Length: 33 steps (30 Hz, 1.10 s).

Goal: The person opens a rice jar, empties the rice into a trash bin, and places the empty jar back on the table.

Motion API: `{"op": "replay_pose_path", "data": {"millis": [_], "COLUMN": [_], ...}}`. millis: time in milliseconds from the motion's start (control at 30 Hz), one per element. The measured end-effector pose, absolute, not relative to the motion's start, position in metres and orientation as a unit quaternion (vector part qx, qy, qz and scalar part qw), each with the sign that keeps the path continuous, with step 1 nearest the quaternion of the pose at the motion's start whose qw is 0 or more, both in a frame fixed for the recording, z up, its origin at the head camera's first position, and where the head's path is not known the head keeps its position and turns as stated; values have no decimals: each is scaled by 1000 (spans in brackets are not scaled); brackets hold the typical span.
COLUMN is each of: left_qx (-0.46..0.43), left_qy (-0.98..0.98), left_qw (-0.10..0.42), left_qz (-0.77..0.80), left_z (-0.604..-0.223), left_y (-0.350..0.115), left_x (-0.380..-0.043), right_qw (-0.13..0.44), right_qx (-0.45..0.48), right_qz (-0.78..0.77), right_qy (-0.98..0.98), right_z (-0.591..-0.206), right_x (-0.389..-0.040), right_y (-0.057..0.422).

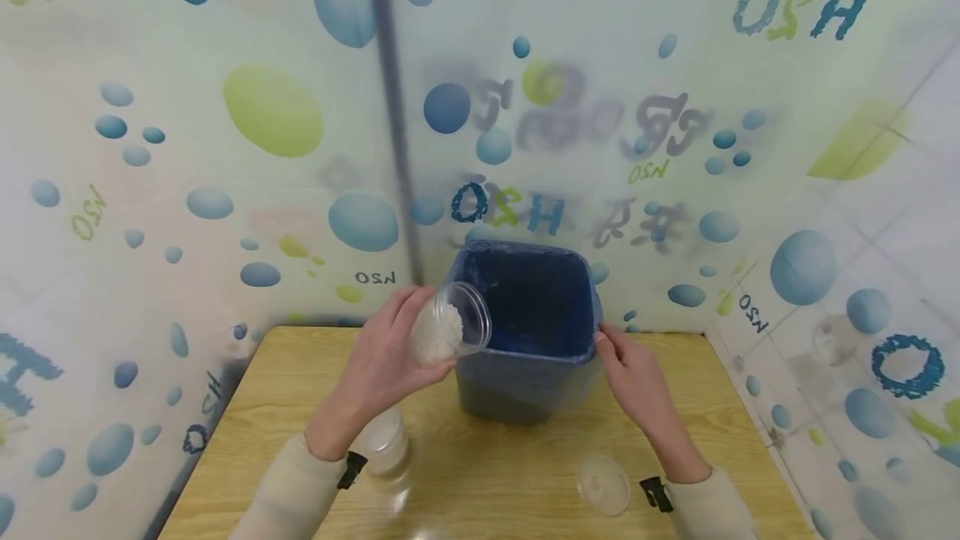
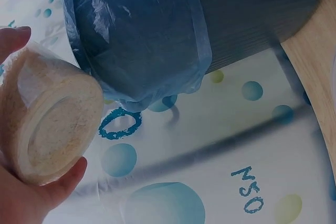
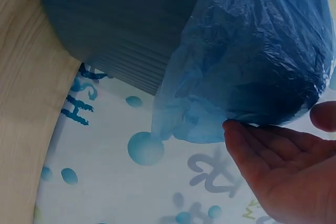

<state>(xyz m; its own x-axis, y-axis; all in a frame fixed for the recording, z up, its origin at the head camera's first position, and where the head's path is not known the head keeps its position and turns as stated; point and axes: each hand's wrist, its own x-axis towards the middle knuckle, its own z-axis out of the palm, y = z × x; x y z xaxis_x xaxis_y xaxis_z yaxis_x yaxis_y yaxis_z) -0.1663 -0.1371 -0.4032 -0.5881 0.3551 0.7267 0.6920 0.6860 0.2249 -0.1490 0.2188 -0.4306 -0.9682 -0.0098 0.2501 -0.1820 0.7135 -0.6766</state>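
My left hand (image 1: 386,352) grips a clear plastic jar (image 2: 63,108) of white grains. The jar is tilted, its uncapped mouth facing right at the near left rim of a blue trash can (image 1: 517,390). The grains (image 1: 450,327) lie against the lower side, inside the jar. A thin blue bag (image 3: 252,61) lines the can and folds down over its outside. At the can's right rim, my right hand (image 1: 637,373) holds the edge, fingers along the outside of the bag and thumb at the rim.
A second clear jar (image 1: 385,440) stands on the wooden table (image 1: 480,490) below my left forearm. A clear round lid (image 1: 603,486) lies flat near my right wrist. Behind the table hangs a patterned curtain (image 1: 273,111) with blue and green spots.
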Motion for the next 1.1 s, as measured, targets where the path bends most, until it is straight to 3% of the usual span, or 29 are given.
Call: {"op": "replay_pose_path", "data": {"millis": [400, 700, 1100], "left_qx": [-307, -312, -324], "left_qy": [-869, -874, -872], "left_qw": [315, 308, 307], "left_qz": [-229, -211, -199], "left_z": [-398, -394, -389], "left_y": [-139, -139, -139], "left_x": [-178, -183, -187], "right_qw": [92, 53, 24], "right_qx": [40, -2, -21], "right_qz": [405, 565, 606], "right_qy": [-909, -823, -795], "right_z": [-434, -437, -440], "right_x": [-149, -150, -153], "right_y": [214, 208, 211]}}
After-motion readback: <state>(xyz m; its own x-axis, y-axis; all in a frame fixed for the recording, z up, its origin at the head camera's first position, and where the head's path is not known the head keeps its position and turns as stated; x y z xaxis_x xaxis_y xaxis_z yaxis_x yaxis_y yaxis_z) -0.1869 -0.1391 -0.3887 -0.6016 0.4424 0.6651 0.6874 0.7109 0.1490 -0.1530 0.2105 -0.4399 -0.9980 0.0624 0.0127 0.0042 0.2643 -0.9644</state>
